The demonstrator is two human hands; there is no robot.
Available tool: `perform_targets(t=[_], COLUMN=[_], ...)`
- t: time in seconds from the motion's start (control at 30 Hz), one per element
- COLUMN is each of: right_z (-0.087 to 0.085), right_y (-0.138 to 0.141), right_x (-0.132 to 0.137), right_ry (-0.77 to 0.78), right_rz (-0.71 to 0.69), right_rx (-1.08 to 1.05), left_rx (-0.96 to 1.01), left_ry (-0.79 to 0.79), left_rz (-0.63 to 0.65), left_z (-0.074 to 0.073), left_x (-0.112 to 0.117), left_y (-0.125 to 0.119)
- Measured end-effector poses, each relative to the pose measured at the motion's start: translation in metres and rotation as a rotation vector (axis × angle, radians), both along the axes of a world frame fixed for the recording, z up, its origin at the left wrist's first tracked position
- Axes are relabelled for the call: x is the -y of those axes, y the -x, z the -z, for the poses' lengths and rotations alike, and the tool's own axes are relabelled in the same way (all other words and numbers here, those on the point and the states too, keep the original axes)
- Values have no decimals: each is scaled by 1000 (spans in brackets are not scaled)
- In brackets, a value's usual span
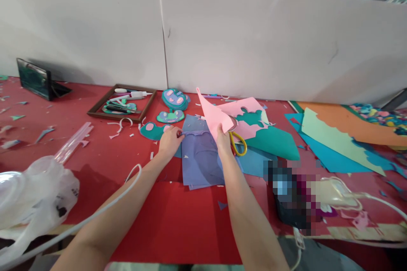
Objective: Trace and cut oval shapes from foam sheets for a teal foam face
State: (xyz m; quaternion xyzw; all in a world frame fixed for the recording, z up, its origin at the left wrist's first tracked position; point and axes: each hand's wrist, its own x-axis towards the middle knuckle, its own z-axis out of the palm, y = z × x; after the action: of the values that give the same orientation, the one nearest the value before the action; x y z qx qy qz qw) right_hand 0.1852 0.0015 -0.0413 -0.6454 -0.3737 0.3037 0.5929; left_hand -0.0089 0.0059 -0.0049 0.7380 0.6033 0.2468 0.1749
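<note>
Right hand (pixel 223 139) pinches a raised pink sheet (pixel 210 112); left hand (pixel 171 139) curls at the purple sheets (pixel 199 167) on the red worktop (pixel 106 156), grip unclear; apparently sorting paper, which calls for keeping clear of the scissors (pixel 244 145)

Your pink sheet (pixel 210 112) at twelve o'clock looks matt, the tray (pixel 113 117) at eleven wooden, the bag (pixel 47 192) at ten glossy plastic.
</note>
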Motion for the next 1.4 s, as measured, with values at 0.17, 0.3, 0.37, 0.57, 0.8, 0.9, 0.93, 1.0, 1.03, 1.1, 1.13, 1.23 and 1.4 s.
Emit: perform_targets(t=[0.17, 0.3, 0.37, 0.57, 0.8, 0.9, 0.93, 1.0, 1.03, 1.1, 1.13, 1.23, 1.4], right_z=[-13, -17, -19, -18, -10, -11, -11, -13, -14, -17, -19, -24, -26], right_y=[13, 23, 25, 24, 24, 26, 26, 26, 26, 26, 26, 24, 17], right_x=[10, 22, 27, 23, 14, 15, 15, 15, 16, 16, 17, 18, 17], right_ry=[-38, -120, -128, -209, -309, -319, -320, -315, -307, -279, -256, -186, -139], right_rz=[-280, -508, -567, -554, -391, -364, -360, -358, -356, -348, -340, -301, -279], right_rx=[177, 466, 538, 547, 378, 335, 323, 302, 292, 269, 256, 222, 233], left_rx=[191, 476, 624, 960, 1019, 1045, 1057, 1101, 1130, 1189, 1215, 1268, 1240], left_ry=[-56, 91, 129, 295, 300, 270, 271, 312, 350, 420, 437, 415, 290], left_rz=[5, 45, 73, 214, 265, 231, 222, 209, 206, 204, 206, 201, 112], left_z=[2, 2, 2, 3, -1, -1, 0, 2, 3, 4, 4, 2, -3], left_x=[-3, -5, -5, -2, 0, 1, 2, 2, 3, 3, 2, 1, -4], left_y=[-2, -8, -9, -10, -12, -15, -15, -16, -17, -16, -16, -13, -7])
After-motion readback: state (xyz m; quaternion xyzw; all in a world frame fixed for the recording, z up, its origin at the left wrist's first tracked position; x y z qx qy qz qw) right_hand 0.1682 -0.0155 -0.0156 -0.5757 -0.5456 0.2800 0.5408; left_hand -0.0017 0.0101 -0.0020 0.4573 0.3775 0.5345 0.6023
